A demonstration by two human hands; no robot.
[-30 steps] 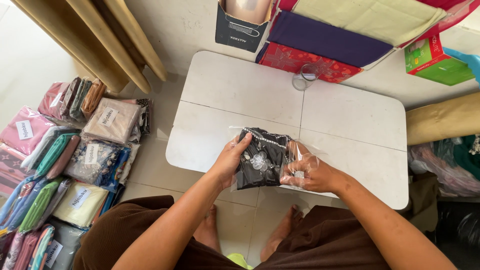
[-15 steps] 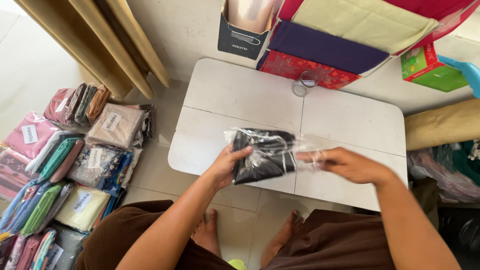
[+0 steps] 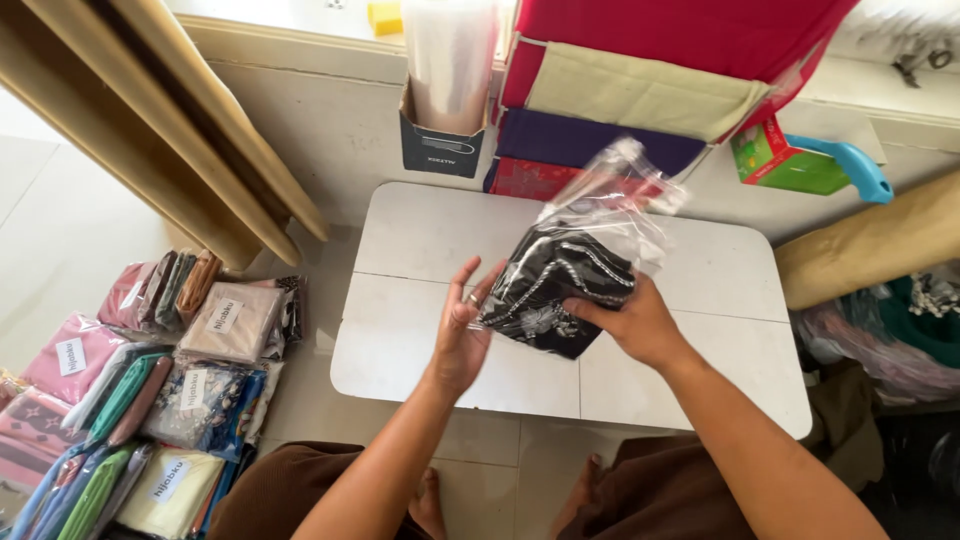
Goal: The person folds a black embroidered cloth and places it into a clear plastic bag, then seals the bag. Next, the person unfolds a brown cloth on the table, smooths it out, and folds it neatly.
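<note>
Both forearms reach forward; left hand (image 3: 462,338) open with fingers (image 3: 468,278) spread, right hand (image 3: 632,322) closed in a grip.

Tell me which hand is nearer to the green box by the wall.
Right. The right hand grips the bagged black cloth over the white table, below and left of the green box. The left hand is farther left, open beside the cloth.

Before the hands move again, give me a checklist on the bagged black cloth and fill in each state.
1. Right hand grips the black patterned cloth through the clear plastic bag: ok.
2. Left hand gripping the bag: not ok, palm open beside it.
3. Cloth fully inside bag: cannot tell.
4. Bag mouth sealed: cannot tell.
5. White table bare beneath the bag: ok.
6. Packed cloth pile apart from the table: ok.
</note>
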